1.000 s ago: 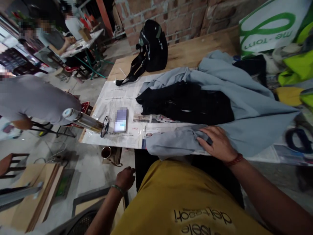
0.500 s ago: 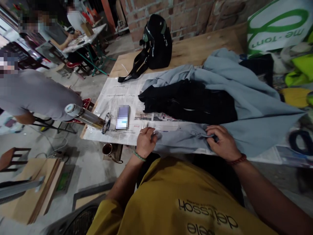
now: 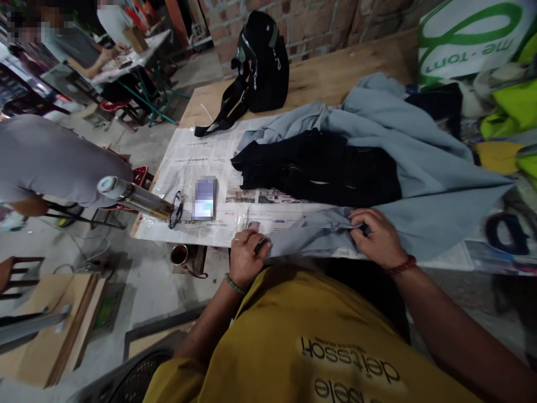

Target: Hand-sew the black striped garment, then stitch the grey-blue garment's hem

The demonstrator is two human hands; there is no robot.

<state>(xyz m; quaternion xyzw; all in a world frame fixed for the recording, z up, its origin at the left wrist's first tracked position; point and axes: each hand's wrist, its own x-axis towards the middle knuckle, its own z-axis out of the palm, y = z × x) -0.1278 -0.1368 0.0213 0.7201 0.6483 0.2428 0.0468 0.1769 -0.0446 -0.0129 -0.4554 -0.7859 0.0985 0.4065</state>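
A large piece of grey-blue cloth (image 3: pixel 423 162) lies crumpled over the table, with a narrow strip of it running along the near edge. My right hand (image 3: pixel 377 238) is closed on gathered folds of this strip, and a dark bit shows between thumb and fingers. At the strip's left end, my left hand (image 3: pixel 248 254) is closed with a small dark object (image 3: pixel 260 244) between thumb and fingers; its kind is unclear. Just beyond both hands, a folded black garment (image 3: pixel 319 168) rests on the cloth and newspaper.
Newspaper (image 3: pixel 188 154) covers the wooden table (image 3: pixel 335 73). On it are a phone (image 3: pixel 205 198), glasses (image 3: pixel 175 210), a tilted-looking flask (image 3: pixel 134 197), a black bag (image 3: pixel 266 64) and a tape roll (image 3: pixel 507 234). A brown mug (image 3: pixel 180 256) sits below the left edge. A seated person (image 3: pixel 59 159) is at left.
My left hand has shifted slightly down and toward me, and a dark object now shows in its fingers. The right hand still grips the cloth. The whole view has shifted a little.
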